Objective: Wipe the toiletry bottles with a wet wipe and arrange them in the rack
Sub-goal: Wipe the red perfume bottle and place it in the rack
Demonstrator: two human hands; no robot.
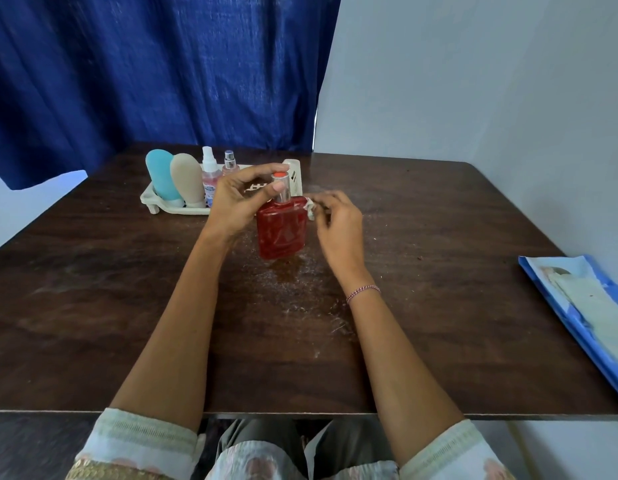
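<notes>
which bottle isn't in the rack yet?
The flat red bottle with the orange-topped cap, gripped by the left hand before the white plastic rack; the other four stand inside it.

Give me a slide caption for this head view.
Left hand grips the cap of the flat red bottle while right hand presses a white wet wipe to its shoulder.

Seen from the wearer's own head camera: a pale cream-green left sleeve point(137, 441) and right sleeve point(449, 452) end in woven banded cuffs, with faded pink floral print below. The forearms run bare from the cuffs to the left hand point(236, 202) and right hand point(338, 230). A thin pink-and-white thread bracelet point(363, 293) circles the right wrist. Grey-olive trousers point(266, 441) and a gold trim point(99, 474) show at the lap.
</notes>
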